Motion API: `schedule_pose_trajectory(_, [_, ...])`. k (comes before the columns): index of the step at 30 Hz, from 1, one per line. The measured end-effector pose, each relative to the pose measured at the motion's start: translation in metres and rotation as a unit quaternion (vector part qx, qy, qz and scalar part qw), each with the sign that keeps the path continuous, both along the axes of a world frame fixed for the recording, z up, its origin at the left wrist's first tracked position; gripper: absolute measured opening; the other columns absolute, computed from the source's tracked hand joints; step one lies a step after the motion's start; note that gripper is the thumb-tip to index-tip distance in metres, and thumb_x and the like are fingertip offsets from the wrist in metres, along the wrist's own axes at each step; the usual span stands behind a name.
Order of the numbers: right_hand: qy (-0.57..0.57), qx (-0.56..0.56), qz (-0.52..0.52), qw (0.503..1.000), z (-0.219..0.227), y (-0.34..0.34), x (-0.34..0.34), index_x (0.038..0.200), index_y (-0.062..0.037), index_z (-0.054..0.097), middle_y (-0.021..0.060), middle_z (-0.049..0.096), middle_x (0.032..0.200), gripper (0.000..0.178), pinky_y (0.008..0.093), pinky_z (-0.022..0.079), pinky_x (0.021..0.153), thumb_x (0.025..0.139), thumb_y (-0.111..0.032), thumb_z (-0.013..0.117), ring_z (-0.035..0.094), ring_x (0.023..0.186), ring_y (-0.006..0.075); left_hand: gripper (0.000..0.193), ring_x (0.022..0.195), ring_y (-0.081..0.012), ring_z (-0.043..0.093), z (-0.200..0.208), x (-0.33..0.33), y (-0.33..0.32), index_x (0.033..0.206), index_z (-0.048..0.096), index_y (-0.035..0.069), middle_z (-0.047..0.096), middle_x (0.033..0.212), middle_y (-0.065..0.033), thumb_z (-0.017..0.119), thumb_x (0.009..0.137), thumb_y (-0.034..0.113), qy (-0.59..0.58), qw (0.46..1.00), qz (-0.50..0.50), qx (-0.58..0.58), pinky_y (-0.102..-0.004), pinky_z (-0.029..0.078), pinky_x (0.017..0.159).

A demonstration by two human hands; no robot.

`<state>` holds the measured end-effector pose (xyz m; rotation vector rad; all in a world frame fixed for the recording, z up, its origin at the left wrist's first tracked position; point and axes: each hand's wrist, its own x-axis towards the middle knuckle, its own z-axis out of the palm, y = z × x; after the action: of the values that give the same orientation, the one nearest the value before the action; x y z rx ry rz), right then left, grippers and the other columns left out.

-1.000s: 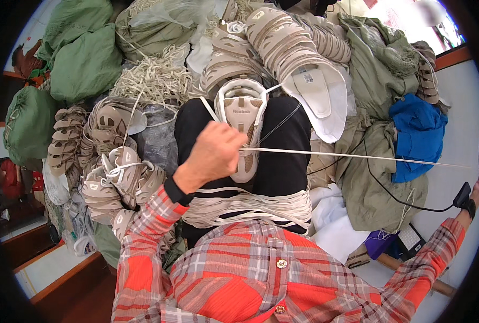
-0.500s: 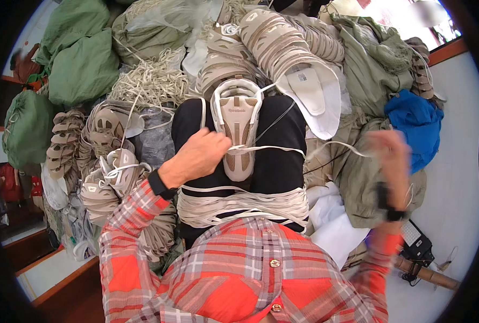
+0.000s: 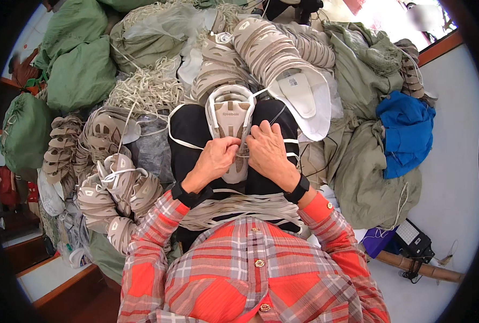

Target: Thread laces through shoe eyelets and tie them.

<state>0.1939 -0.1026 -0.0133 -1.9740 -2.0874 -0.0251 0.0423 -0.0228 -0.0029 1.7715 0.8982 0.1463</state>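
From the head view, a beige shoe upper (image 3: 231, 125) lay lengthwise on the black-trousered lap (image 3: 181, 164), its collar at the far edge and its toe toward the near edge. The left hand (image 3: 213, 161) was pinched narrow over the upper's left side, where a pale lace (image 3: 184, 142) ran in from the lap's left edge. The right hand (image 3: 272, 156) was just beside it, fingers bent over the upper; I couldn't tell what its hidden tips gripped. A lace bundle (image 3: 234, 209) crossed the lap's near edge. Past the far right corner curved a stack of beige pieces (image 3: 269, 51); past the far left corner lay tangled laces (image 3: 142, 89).
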Motion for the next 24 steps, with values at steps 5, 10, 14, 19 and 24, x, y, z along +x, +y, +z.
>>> schedule_pose_trajectory(5, [-0.038, -0.025, -0.034, 0.998, -0.007, 0.005, -0.012, 0.070, -0.0079, 0.062, 0.0061, 0.052, 0.080, 0.009, 0.0358, 0.033, 0.073, 0.062, -0.013, 0.063, 0.045, 0.084, 0.0235, 0.027, 0.059, -0.0111, 0.057, -0.016, -0.002, 0.004, 0.112, 0.061, -0.005, 0.061, 0.066, -0.0048, 0.048, 0.093, 0.011, -0.061, 0.993, 0.021, -0.103, -0.0255, 0.045, 0.058])
schedule_pose_trajectory(10, [0.024, 0.011, 0.017, 0.999, -0.005, -0.004, 0.002, 0.083, -0.0052, 0.057, 0.0084, 0.054, 0.078, 0.023, 0.0368, 0.033, 0.072, 0.061, -0.003, 0.062, 0.047, 0.081, 0.0257, 0.034, 0.057, -0.0169, 0.062, -0.002, -0.007, 0.017, 0.122, 0.054, -0.003, 0.062, 0.061, -0.0104, 0.041, 0.093, 0.009, -0.003, 0.992, -0.120, -0.037, -0.0318, 0.048, 0.059])
schedule_pose_trajectory(14, [0.095, 0.018, -0.019, 0.995, -0.001, -0.003, -0.001, 0.089, -0.0037, 0.050, 0.0102, 0.053, 0.077, 0.032, 0.0377, 0.033, 0.071, 0.059, 0.001, 0.061, 0.047, 0.077, 0.0268, 0.033, 0.068, -0.0257, 0.067, 0.005, 0.009, 0.023, 0.114, 0.058, -0.003, 0.064, 0.066, -0.0151, 0.044, 0.087, 0.007, 0.046, 0.986, -0.159, -0.031, -0.0405, 0.050, 0.064])
schedule_pose_trajectory(19, [0.100, 0.031, -0.027, 0.994, -0.004, 0.005, -0.005, 0.084, -0.0021, 0.047, 0.0121, 0.057, 0.072, 0.023, 0.0375, 0.034, 0.071, 0.065, -0.001, 0.060, 0.050, 0.077, 0.0278, 0.017, 0.078, -0.0365, 0.066, 0.002, 0.037, 0.042, 0.083, 0.065, -0.003, 0.066, 0.078, -0.0223, 0.056, 0.075, 0.008, 0.183, 0.930, -0.254, 0.192, -0.0459, 0.051, 0.067])
schedule_pose_trajectory(24, [0.176, 0.093, 0.013, 0.980, -0.004, -0.009, 0.009, 0.087, -0.0037, 0.057, 0.0103, 0.056, 0.075, 0.017, 0.0378, 0.035, 0.071, 0.070, -0.005, 0.060, 0.049, 0.079, 0.0270, 0.013, 0.071, -0.0372, 0.064, 0.002, 0.042, 0.042, 0.083, 0.062, 0.003, 0.064, 0.072, -0.0178, 0.060, 0.075, 0.012, 0.146, 0.870, -0.330, 0.337, -0.0463, 0.050, 0.063])
